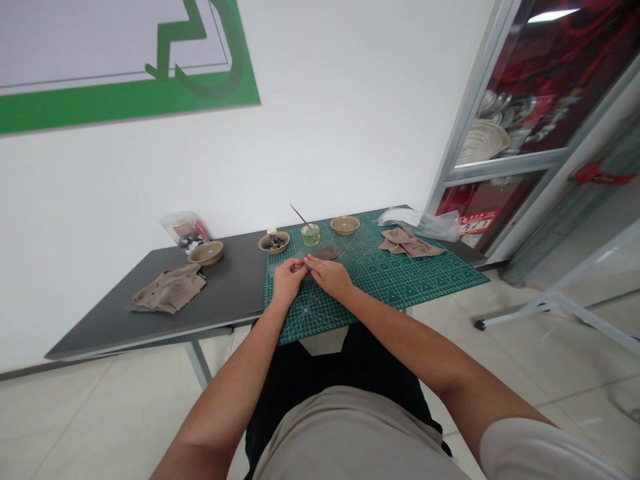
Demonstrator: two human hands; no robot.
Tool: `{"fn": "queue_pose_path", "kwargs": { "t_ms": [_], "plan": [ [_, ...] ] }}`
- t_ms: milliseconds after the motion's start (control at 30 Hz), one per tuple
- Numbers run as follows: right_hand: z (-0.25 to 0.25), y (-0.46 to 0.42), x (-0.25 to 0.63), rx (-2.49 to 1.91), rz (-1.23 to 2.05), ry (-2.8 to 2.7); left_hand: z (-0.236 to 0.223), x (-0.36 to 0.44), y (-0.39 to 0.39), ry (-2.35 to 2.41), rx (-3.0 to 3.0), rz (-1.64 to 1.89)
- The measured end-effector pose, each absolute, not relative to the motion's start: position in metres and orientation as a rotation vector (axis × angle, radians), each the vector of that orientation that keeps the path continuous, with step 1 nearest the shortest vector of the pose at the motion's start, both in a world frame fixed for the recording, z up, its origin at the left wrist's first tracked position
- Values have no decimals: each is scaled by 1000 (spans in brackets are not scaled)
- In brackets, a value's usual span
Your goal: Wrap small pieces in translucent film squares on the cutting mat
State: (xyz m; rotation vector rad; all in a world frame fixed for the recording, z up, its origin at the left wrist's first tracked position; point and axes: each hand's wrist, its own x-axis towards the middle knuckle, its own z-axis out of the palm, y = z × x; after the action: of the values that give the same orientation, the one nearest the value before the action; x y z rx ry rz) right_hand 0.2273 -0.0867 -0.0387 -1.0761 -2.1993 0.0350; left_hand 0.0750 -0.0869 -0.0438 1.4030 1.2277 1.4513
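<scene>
My left hand (289,275) and my right hand (328,273) meet over the green cutting mat (370,273), fingertips pinched together. Between them is something small and dark, mostly hidden by the fingers; its kind does not show. Just beyond my right hand a flat brown-grey piece (327,253) lies on the mat. A pale, see-through strip (273,268) shows left of my left hand. Farther back stand a glass jar (311,235) of yellow-green liquid with a thin wooden stick (299,214) in it, and a bowl (275,243) of dark pieces.
Another bowl (345,225) stands at the mat's back edge. A brown cloth (409,243) and a clear plastic bag (435,224) lie at the right. On the dark table (233,287) to the left are a crumpled cloth (173,288), a bowl (205,253) and a clear bag (184,230).
</scene>
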Motion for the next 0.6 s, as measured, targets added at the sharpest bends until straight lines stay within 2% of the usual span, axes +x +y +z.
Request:
{"fn": "queue_pose_path", "kwargs": {
  "t_ms": [600],
  "plan": [
    [-38, -86, 229, -1113, 94, -2143, -38, 79, -92, 1263, 1334, 1502]
  ]
}}
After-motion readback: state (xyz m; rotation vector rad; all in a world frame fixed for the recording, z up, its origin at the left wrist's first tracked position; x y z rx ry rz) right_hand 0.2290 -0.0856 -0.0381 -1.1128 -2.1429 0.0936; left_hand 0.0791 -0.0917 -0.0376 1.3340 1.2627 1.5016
